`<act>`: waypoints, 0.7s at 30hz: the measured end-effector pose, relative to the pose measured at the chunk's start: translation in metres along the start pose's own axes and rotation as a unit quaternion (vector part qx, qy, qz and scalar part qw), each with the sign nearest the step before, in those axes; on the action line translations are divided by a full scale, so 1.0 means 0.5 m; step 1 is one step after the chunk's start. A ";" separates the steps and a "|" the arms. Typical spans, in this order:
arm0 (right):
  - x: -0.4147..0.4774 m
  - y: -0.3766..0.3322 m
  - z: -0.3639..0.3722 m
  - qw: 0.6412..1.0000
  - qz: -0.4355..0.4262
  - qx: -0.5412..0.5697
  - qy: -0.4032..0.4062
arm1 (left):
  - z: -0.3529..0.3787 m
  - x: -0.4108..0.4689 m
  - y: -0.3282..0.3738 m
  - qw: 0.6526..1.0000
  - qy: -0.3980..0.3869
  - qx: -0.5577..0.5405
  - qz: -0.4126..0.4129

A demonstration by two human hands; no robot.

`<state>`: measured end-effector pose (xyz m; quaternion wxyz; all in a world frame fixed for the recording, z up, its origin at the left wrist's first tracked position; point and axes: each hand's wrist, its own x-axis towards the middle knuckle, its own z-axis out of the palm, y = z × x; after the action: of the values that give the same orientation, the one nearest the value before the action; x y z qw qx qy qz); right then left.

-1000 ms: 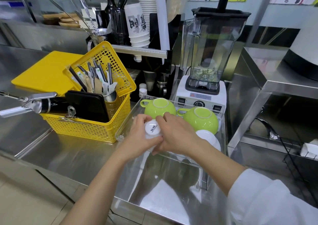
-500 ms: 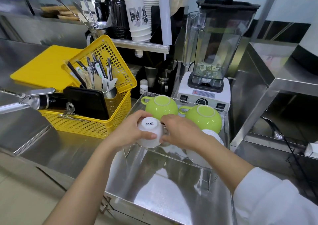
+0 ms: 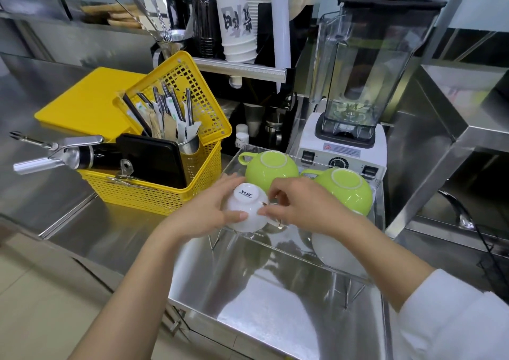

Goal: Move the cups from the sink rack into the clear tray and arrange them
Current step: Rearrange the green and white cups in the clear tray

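A small white cup [image 3: 246,208] sits upside down at the front left of the clear tray [image 3: 378,222]. My left hand [image 3: 203,212] wraps around its left side with the thumb across the front. My right hand [image 3: 298,206] touches its right side, fingertips at the handle. Two green cups, one at the back left [image 3: 271,169] and one at the back right [image 3: 345,190], rest upside down in the tray. A larger white cup [image 3: 336,253] lies at the front right, partly hidden by my right forearm.
A yellow basket [image 3: 154,191] with utensils and a black whipper stands just left of the tray. A blender [image 3: 355,89] stands behind it. A raised steel ledge [image 3: 429,144] closes in the right side. The tray stands on a wire rack over steel counter.
The white cup has been lifted slightly and turned between both hands, now resting at the tray's front left. My right fingers have shifted from over the cup to its handle side.
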<state>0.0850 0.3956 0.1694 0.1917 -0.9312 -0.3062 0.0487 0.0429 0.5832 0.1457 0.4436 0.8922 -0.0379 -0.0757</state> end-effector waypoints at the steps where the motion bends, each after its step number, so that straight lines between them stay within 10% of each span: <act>1: 0.000 0.010 -0.013 0.999 0.007 0.023 0.025 | 0.003 -0.002 0.006 0.999 0.030 0.023 0.008; 7: 0.008 0.128 -0.067 0.989 0.114 0.023 0.091 | 0.053 0.028 0.087 0.969 0.213 0.062 0.105; 14: -0.013 0.183 -0.056 0.977 0.192 -0.089 0.001 | 0.133 0.157 0.153 0.960 0.077 0.241 0.121; 21: -0.037 0.207 -0.055 0.983 0.176 0.059 -0.014 | 0.159 0.234 0.153 0.884 0.044 0.452 0.115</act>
<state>0.1326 0.2993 0.1544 0.2300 -0.9569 -0.1370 0.1127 0.1450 0.4587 0.1475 -0.0007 0.9878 -0.1506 0.0402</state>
